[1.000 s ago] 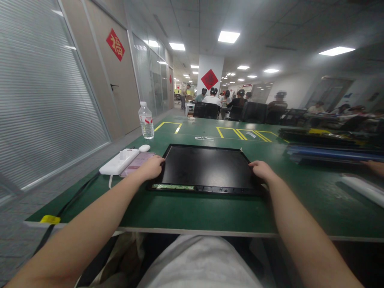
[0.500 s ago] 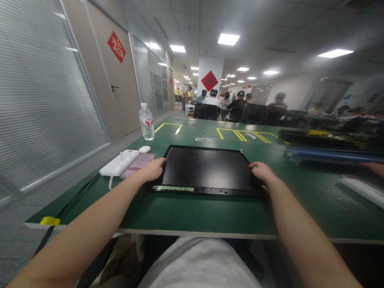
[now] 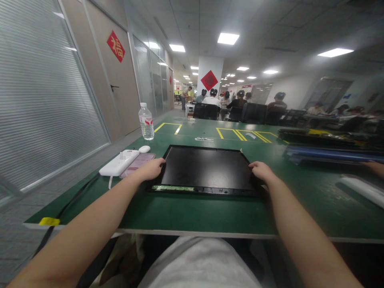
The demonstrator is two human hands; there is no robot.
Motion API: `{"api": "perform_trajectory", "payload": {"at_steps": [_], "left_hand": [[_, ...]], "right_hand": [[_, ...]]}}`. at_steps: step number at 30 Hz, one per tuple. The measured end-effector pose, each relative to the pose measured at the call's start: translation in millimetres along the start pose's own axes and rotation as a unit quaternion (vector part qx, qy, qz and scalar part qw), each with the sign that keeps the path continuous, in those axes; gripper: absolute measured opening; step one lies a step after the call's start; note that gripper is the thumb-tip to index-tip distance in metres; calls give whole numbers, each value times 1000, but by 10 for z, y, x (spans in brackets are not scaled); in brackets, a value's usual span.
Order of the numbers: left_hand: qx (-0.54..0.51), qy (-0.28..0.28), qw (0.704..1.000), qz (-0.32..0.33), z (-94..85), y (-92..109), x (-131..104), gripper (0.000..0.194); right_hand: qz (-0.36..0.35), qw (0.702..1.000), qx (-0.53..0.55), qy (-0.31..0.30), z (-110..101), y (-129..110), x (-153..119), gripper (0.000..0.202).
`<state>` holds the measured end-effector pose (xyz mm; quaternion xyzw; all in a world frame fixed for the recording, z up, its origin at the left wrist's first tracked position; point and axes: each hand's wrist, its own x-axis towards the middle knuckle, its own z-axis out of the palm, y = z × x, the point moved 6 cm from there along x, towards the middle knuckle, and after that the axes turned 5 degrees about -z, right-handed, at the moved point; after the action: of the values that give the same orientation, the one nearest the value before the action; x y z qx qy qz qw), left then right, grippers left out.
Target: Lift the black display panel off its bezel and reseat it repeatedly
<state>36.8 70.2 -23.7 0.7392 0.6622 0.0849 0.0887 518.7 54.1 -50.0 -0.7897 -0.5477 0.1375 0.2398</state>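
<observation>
A black display panel (image 3: 207,166) lies on the green table in front of me, its dark screen face up within a thin black frame. Along its near edge runs a narrow strip with a green circuit board (image 3: 173,188) at the left end. My left hand (image 3: 153,169) grips the panel's left side, thumb on the rim and fingers curled out of sight. On the opposite side my right hand (image 3: 262,172) holds the right rim the same way, thumb on top.
Left of the panel are a white power bank (image 3: 119,163), a phone (image 3: 138,165), a small white case (image 3: 144,149) and a water bottle (image 3: 146,122). At right lie a blue-edged panel (image 3: 330,154), a white object (image 3: 364,190) and another person's hand (image 3: 375,165). Yellow tape (image 3: 240,134) marks the table (image 3: 192,216).
Almost nothing differs. Both hands keep their hold on the panel's sides, and the panel stays in place.
</observation>
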Motion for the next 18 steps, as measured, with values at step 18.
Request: {"api": "perform_trajectory", "payload": {"at_steps": [18], "left_hand": [[3,-22,1000,13,-51,-4,-17,58]], "right_hand": [[-13,1000,-8,5,-11,17,24,44]]}}
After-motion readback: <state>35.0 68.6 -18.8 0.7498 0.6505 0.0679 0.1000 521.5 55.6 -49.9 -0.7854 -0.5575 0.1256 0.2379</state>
